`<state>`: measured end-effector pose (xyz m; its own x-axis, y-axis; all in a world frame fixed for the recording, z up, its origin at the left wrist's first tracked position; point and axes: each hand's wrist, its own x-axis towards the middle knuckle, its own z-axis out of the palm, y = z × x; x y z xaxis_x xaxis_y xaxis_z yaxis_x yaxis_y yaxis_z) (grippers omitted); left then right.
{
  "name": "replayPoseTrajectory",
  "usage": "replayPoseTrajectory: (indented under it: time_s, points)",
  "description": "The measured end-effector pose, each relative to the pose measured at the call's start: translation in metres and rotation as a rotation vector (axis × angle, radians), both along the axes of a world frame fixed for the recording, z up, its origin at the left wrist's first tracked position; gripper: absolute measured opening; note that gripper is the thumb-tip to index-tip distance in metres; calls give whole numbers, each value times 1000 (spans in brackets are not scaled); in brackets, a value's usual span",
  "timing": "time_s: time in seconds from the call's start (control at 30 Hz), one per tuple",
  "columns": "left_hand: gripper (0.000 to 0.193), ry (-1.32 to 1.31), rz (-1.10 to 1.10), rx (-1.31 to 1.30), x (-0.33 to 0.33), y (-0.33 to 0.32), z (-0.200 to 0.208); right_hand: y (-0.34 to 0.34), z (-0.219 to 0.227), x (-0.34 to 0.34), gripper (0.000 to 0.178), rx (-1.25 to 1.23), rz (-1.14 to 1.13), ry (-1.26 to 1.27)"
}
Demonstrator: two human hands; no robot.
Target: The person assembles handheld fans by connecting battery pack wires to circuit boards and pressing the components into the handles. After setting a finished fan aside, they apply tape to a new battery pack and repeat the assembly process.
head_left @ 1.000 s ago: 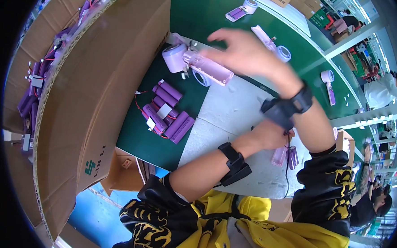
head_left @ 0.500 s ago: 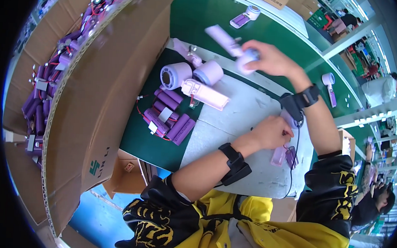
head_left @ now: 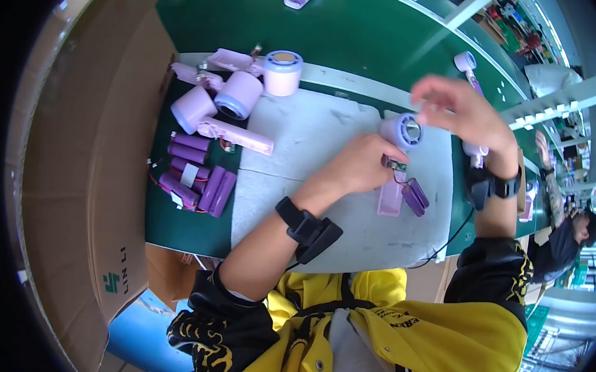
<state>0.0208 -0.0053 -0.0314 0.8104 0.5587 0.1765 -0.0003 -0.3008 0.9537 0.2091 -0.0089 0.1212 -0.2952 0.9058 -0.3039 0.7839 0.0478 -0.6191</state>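
Note:
My left hand (head_left: 365,164) is closed on a lilac handheld fan lying on the white foam mat. The fan's round head (head_left: 403,131) points away from me, and its opened handle shell (head_left: 390,199) toward me. A small green circuit board (head_left: 396,165) shows by my left fingertips. From it, thin wires run to a pair of purple battery cells (head_left: 415,196) beside the handle. Just above and right of the fan head is my right hand (head_left: 460,112), slightly blurred, fingers apart and holding nothing.
At the mat's far left lie several lilac fans (head_left: 239,95) with opened handles. Purple battery cells (head_left: 200,181) sit nearer on the green table. A tall cardboard box (head_left: 125,143) walls off the left. Farther off is another fan (head_left: 466,62). A co-worker (head_left: 572,231) is at right.
My right hand has let go of an opened fan, which now stands with the cluster at the far left, and has come back beside the fan in my left hand. My view has shifted.

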Motion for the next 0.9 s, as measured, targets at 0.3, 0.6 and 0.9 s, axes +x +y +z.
replayPoseTrajectory:
  time_s: [0.3, 0.6, 0.9]
  points:
    - [37, 89, 68, -51, -8, 2, 9, -105, -85, -2, 48, -16, -172, 114]
    - [37, 81, 133, 47, -14, 9, 7, -109, -100, 13, 43, -311, -419, 922]
    - [35, 31, 156, 113, -11, 5, 7, -117, -92, 12, 27, -190, -578, 735]
